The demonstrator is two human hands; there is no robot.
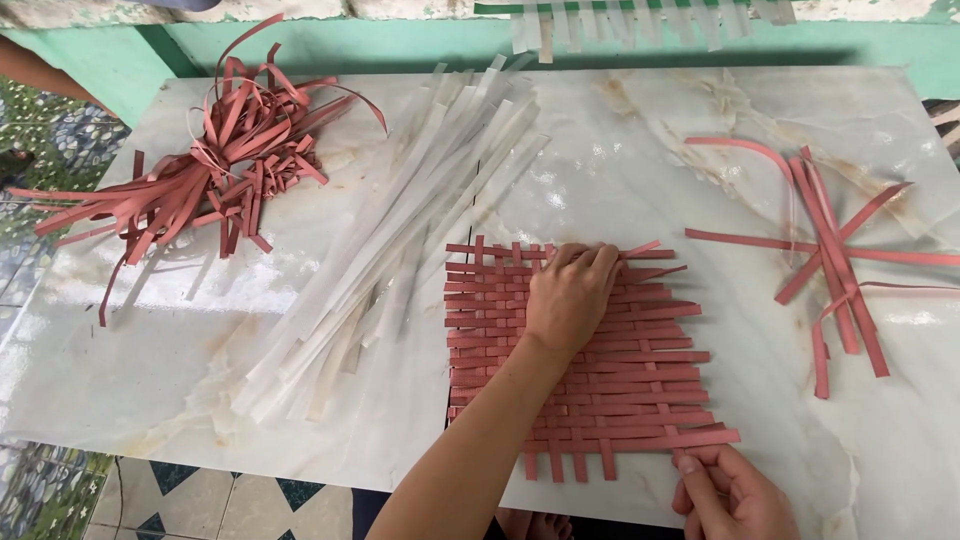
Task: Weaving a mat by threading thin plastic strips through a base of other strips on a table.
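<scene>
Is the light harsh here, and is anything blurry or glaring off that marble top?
Head view: soft daylight, sharp throughout. Mild glare whitens the marble table beside the white strips; the red strip tangle casts faint shadows. The left hand on the woven red mat and the right hand look crisp.

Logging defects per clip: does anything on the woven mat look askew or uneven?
Yes. The red woven mat has ragged right ends; its upper-right strips splay apart. The left hand presses it flat, and the right hand pinches the bottom strip.
</scene>
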